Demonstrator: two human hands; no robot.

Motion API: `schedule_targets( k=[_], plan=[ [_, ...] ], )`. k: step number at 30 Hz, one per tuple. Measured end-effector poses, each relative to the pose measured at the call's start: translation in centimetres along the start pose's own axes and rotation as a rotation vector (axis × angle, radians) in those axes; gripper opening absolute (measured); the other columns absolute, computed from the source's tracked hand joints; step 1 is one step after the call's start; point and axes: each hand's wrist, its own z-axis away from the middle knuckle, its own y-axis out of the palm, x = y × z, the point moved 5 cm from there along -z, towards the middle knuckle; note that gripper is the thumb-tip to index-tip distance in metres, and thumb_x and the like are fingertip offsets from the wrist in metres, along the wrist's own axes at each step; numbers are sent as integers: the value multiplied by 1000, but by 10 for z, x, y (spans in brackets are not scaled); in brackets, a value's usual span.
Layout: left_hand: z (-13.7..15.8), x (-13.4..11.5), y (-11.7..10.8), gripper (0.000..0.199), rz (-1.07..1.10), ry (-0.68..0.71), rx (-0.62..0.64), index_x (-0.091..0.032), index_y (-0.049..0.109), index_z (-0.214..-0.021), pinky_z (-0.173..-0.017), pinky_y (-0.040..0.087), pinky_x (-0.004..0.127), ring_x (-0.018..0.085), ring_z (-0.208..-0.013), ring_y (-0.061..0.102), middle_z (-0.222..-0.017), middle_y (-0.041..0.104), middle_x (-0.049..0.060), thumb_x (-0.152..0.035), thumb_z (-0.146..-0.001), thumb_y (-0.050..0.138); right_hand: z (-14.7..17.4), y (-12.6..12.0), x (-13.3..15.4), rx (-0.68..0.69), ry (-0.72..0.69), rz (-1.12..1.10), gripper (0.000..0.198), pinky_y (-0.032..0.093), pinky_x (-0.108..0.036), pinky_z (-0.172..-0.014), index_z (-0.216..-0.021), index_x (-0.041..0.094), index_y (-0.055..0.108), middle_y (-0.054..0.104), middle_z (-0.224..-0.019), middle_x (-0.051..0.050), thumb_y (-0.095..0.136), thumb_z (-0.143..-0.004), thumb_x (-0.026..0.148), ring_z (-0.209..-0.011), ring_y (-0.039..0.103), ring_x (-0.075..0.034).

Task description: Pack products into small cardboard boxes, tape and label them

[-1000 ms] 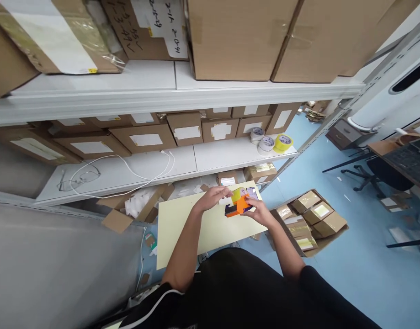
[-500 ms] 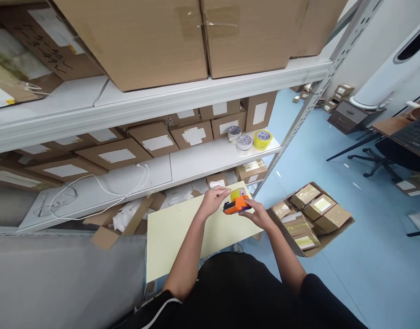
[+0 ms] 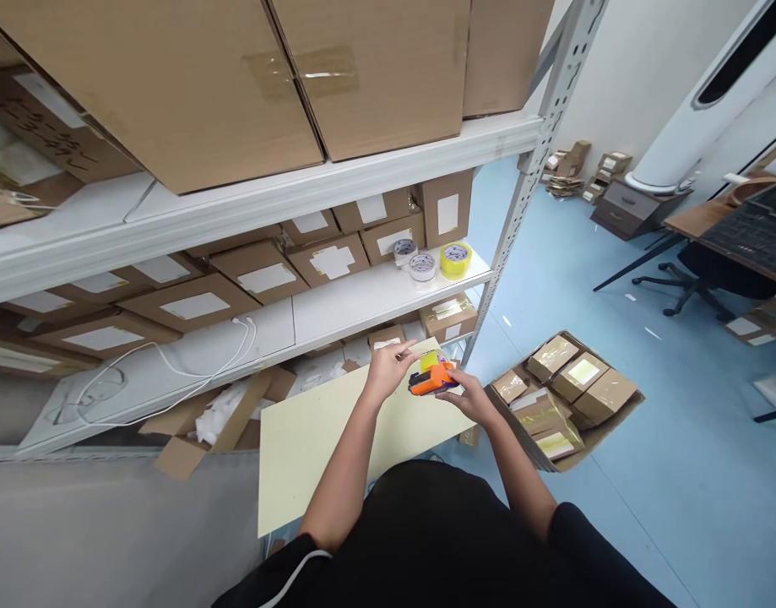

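Observation:
An orange tape dispenser (image 3: 431,380) with dark purple parts is gripped from its right side by my right hand (image 3: 471,399). A roll of yellow tape (image 3: 429,361) shows at the dispenser's far side. Just left of the roll, my left hand (image 3: 388,371) is closed in a pinch, thumb and fingertips pointing at the tape. Whatever lies between those fingertips is too small to make out. Both hands are above a pale yellow tabletop (image 3: 324,431), close to its far right corner.
Over the table runs a grey metal shelf (image 3: 355,291) carrying labelled cardboard boxes, a white cable (image 3: 203,376) and several tape rolls (image 3: 455,259). To the right, a large open carton (image 3: 590,456) holding smaller boxes stands on the blue floor. Left, an open box (image 3: 226,414) has white packing inside.
The view has shifted slightly, so the shelf sits further left. The dispenser has turned a little in my right hand, and my left hand keeps its pinch beside the roll.

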Motion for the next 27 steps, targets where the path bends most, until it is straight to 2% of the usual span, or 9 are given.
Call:
schedule_targets(
  k=[4,6,10,15,18,21,27],
  plan=[
    [9,-2,-5,24,-13,-6,-20,-26,85,-98,-80,55,34,22,-83,72,-88,81,3,-44,-91,71,5,4,-4,20,-3,26,46,60,-45,-93,-113,20,74,79,-107,-12,86,-81,51,-98,75,-30],
    [16,-5,-10,25,-30,29,-37,-26,85,-91,-80,55,34,23,-90,73,-99,82,5,-44,-93,68,5,8,-6,42,-13,42,46,60,-45,-94,-115,20,74,78,-110,-13,85,-83,51,-101,75,-31],
    [31,-13,-27,22,-62,51,-128,-28,85,-91,-84,56,33,22,-101,73,-116,78,5,-41,-95,67,-2,20,0,71,-69,41,44,59,-46,-96,-114,20,73,77,-112,-14,83,-85,50,-104,73,-32],
    [54,-31,-51,23,-172,99,-246,-30,85,-93,-87,54,35,22,-96,71,-101,79,4,-38,-99,64,-15,38,8,120,-52,11,39,61,-42,-90,-116,20,73,76,-113,-12,79,-88,47,-103,72,-30],
    [67,-42,-61,25,-230,134,-299,-31,84,-93,-86,54,36,22,-95,69,-100,79,4,-39,-101,62,-21,46,11,121,-20,-17,39,62,-39,-82,-116,19,74,76,-111,-12,79,-88,47,-100,72,-29],
    [77,-49,-67,28,-271,149,-354,-31,84,-96,-86,54,37,23,-95,68,-100,79,5,-40,-102,59,-28,54,17,141,-24,-40,41,62,-41,-85,-116,20,74,77,-110,-11,80,-87,48,-98,72,-28],
    [90,-41,-78,31,-290,131,-452,-30,84,-96,-91,55,39,24,-95,70,-100,79,6,-43,-103,57,-37,74,23,173,-63,-53,41,59,-39,-89,-111,21,73,76,-107,-10,81,-86,52,-99,71,-28]
  ],
)
